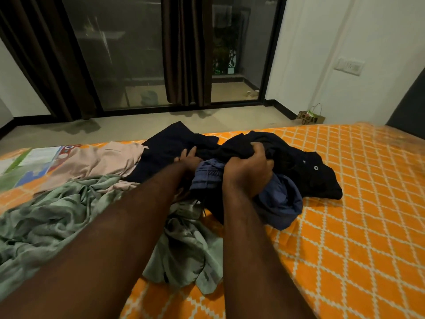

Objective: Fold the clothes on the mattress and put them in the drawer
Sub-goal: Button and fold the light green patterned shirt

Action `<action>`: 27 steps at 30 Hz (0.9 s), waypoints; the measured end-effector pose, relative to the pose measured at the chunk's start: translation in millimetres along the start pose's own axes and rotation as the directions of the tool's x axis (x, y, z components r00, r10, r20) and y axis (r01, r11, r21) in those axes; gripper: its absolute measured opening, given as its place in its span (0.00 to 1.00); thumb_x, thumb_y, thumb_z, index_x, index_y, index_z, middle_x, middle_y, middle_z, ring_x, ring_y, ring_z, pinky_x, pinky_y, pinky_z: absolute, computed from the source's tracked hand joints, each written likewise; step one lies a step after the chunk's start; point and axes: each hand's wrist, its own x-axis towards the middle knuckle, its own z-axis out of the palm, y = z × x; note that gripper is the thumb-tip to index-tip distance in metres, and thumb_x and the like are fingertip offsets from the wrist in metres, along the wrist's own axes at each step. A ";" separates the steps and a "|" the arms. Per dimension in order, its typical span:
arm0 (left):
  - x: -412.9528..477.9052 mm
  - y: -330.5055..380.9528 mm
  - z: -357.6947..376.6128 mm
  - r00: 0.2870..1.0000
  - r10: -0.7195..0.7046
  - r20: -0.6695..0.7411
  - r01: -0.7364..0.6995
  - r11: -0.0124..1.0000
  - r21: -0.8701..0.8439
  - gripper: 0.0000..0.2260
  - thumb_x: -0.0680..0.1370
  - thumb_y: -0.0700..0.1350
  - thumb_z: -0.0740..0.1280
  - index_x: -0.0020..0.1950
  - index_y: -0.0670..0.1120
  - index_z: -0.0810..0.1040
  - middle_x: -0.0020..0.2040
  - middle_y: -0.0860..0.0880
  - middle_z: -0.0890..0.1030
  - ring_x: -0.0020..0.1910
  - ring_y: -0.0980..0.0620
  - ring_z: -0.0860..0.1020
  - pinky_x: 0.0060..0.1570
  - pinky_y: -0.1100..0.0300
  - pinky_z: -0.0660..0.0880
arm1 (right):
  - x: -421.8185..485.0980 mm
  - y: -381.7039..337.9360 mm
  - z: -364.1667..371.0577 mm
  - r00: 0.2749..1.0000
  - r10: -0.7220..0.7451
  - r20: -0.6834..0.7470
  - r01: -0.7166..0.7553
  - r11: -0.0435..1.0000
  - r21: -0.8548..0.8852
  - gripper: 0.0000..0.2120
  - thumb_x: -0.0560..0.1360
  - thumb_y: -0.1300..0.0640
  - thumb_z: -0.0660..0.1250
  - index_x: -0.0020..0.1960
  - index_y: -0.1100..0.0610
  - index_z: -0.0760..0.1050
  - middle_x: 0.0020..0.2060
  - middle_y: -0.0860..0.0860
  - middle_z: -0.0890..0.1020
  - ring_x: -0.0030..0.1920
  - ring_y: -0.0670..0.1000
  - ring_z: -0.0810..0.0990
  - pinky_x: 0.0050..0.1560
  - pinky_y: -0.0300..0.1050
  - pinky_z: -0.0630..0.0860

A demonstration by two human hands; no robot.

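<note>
A heap of clothes lies on the orange patterned mattress point(345, 203). A black garment point(299, 166) with metal snaps sits on top at the middle, over a blue garment point(280, 203). My right hand point(248, 169) grips a bunch of the black and blue cloth. My left hand point(188, 158) reaches into the pile beside it, fingers on a dark navy garment point(165, 157); its grip is partly hidden. A pale pink garment point(99, 162) lies at the left, and crumpled grey-green clothes point(57, 222) spread over the near left. No drawer is in view.
Beyond the mattress is bare floor point(138, 125), then glass sliding doors point(128, 54) with brown curtains point(184, 49). A paper bag point(309, 117) stands by the white wall at the right. The right half of the mattress has only its cover.
</note>
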 end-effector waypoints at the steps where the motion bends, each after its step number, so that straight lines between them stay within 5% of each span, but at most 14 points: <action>1: 1.0 3.5 3.7 1.000 -0.026 0.018 0.026 1.000 0.011 0.20 0.85 0.53 0.59 0.77 0.51 0.68 0.82 0.45 0.53 0.81 0.40 0.52 0.76 0.42 0.54 | -0.7 0.7 1.3 1.000 -0.016 0.020 0.017 1.000 -0.005 0.17 0.78 0.60 0.64 0.62 0.44 0.77 0.62 0.57 0.74 0.61 0.64 0.72 0.43 0.50 0.67; 5: 4.4 11.3 1.1 0.989 -0.121 -0.084 0.115 0.991 -0.067 0.14 0.85 0.43 0.58 0.64 0.37 0.78 0.66 0.37 0.77 0.63 0.38 0.76 0.65 0.48 0.71 | 0.0 0.2 7.3 0.986 -0.096 0.135 0.098 0.995 -0.003 0.17 0.78 0.60 0.66 0.62 0.43 0.75 0.60 0.57 0.74 0.59 0.64 0.74 0.45 0.49 0.68; 8: -0.3 13.9 -19.1 0.954 -0.184 -0.238 0.097 0.937 -0.335 0.12 0.83 0.41 0.63 0.59 0.37 0.82 0.60 0.38 0.81 0.58 0.39 0.79 0.54 0.53 0.73 | -1.6 0.2 4.0 0.988 -0.100 0.114 0.094 0.994 0.055 0.20 0.76 0.62 0.67 0.64 0.44 0.75 0.60 0.57 0.74 0.58 0.63 0.76 0.47 0.46 0.69; 11: -21.4 42.4 -52.0 0.956 -0.226 -0.185 0.133 0.901 -0.413 0.13 0.85 0.42 0.59 0.53 0.37 0.80 0.50 0.41 0.81 0.55 0.45 0.80 0.50 0.58 0.73 | -0.4 -7.3 -8.6 0.995 -0.099 0.007 0.097 0.981 0.169 0.22 0.75 0.65 0.67 0.65 0.46 0.76 0.61 0.58 0.74 0.60 0.62 0.75 0.50 0.44 0.68; 13: -33.8 69.8 -57.6 0.949 -0.301 -0.096 0.145 0.685 -0.714 0.17 0.86 0.36 0.56 0.38 0.35 0.72 0.38 0.35 0.79 0.43 0.54 0.81 0.40 0.67 0.70 | 1.6 -16.7 -19.8 0.986 -0.142 -0.089 0.158 0.964 0.212 0.22 0.75 0.66 0.66 0.65 0.48 0.76 0.61 0.60 0.74 0.62 0.62 0.74 0.55 0.45 0.70; 14: -40.1 88.8 -53.4 0.918 -0.388 -0.080 0.141 0.509 -0.849 0.18 0.86 0.34 0.55 0.35 0.35 0.70 0.38 0.30 0.80 0.46 0.57 0.82 0.53 0.71 0.70 | 2.4 -21.9 -25.8 0.974 -0.181 -0.138 0.207 0.955 0.211 0.23 0.73 0.67 0.66 0.65 0.49 0.77 0.61 0.61 0.74 0.62 0.63 0.74 0.57 0.46 0.72; 15: -56.1 102.0 -46.6 0.903 -0.426 -0.056 0.129 0.393 -0.911 0.18 0.85 0.38 0.59 0.37 0.32 0.72 0.47 0.26 0.80 0.56 0.56 0.82 0.65 0.64 0.65 | 3.8 -26.8 -32.0 0.956 -0.224 -0.190 0.261 0.944 0.200 0.24 0.72 0.67 0.66 0.64 0.51 0.78 0.61 0.62 0.74 0.62 0.64 0.75 0.60 0.48 0.72; 16: -67.9 105.6 -40.8 0.909 -0.405 -0.102 0.066 0.381 -0.922 0.22 0.84 0.47 0.64 0.43 0.28 0.77 0.56 0.29 0.81 0.63 0.53 0.79 0.66 0.44 0.33 | 5.5 -32.2 -38.9 0.932 -0.264 -0.250 0.313 0.932 0.183 0.24 0.70 0.68 0.66 0.63 0.51 0.79 0.60 0.63 0.75 0.61 0.65 0.75 0.62 0.51 0.72; 17: -83.4 114.5 -40.5 0.934 -0.287 -0.214 -0.078 0.420 -0.904 0.25 0.82 0.54 0.66 0.54 0.28 0.79 0.63 0.32 0.79 0.68 0.49 0.76 0.48 0.57 0.69 | 9.3 -36.9 -46.0 0.904 -0.296 -0.309 0.357 0.920 0.163 0.24 0.69 0.68 0.67 0.62 0.52 0.80 0.59 0.63 0.75 0.60 0.66 0.75 0.62 0.53 0.73; 18: -96.9 129.1 -41.8 0.943 -0.214 -0.254 -0.107 0.528 -0.842 0.25 0.85 0.53 0.60 0.68 0.31 0.73 0.71 0.32 0.72 0.74 0.43 0.69 0.75 0.47 0.56 | 13.6 -40.5 -53.3 0.878 -0.321 -0.356 0.389 0.911 0.140 0.23 0.69 0.68 0.67 0.62 0.52 0.80 0.59 0.64 0.75 0.60 0.67 0.75 0.63 0.55 0.73; 20: -109.8 135.2 -47.5 0.920 -0.332 -0.206 -0.018 0.491 -0.871 0.21 0.88 0.42 0.46 0.78 0.33 0.56 0.79 0.33 0.58 0.78 0.36 0.58 0.77 0.40 0.50 | 21.0 -40.9 -63.8 0.859 -0.343 -0.380 0.408 0.907 0.104 0.24 0.69 0.68 0.66 0.62 0.51 0.80 0.61 0.64 0.75 0.61 0.67 0.74 0.63 0.55 0.72; 22: -125.5 151.6 -43.3 0.972 -0.222 -0.072 0.051 0.505 -0.861 0.18 0.87 0.42 0.49 0.76 0.38 0.63 0.72 0.37 0.71 0.69 0.38 0.72 0.71 0.45 0.68 | 25.5 -31.7 -67.2 0.880 -0.342 -0.330 0.380 0.923 0.059 0.25 0.71 0.68 0.66 0.64 0.50 0.79 0.62 0.63 0.74 0.62 0.67 0.73 0.64 0.54 0.70; 24: -101.9 128.2 -14.1 0.994 -0.016 -0.106 -0.080 0.554 -0.829 0.15 0.85 0.47 0.59 0.68 0.42 0.74 0.59 0.43 0.81 0.51 0.47 0.81 0.51 0.54 0.80 | 30.2 -10.2 -60.0 0.950 -0.259 -0.172 0.250 0.966 -0.070 0.26 0.75 0.64 0.65 0.70 0.47 0.73 0.65 0.64 0.70 0.64 0.67 0.70 0.65 0.54 0.68; 27: -65.5 71.2 17.0 0.967 -0.118 -0.224 0.024 0.924 -0.383 0.16 0.77 0.54 0.64 0.55 0.44 0.79 0.59 0.39 0.80 0.55 0.39 0.79 0.49 0.51 0.76 | 33.4 33.3 -40.6 0.970 0.123 0.211 -0.034 0.923 -0.384 0.30 0.79 0.54 0.66 0.78 0.41 0.59 0.72 0.65 0.60 0.70 0.69 0.62 0.70 0.58 0.66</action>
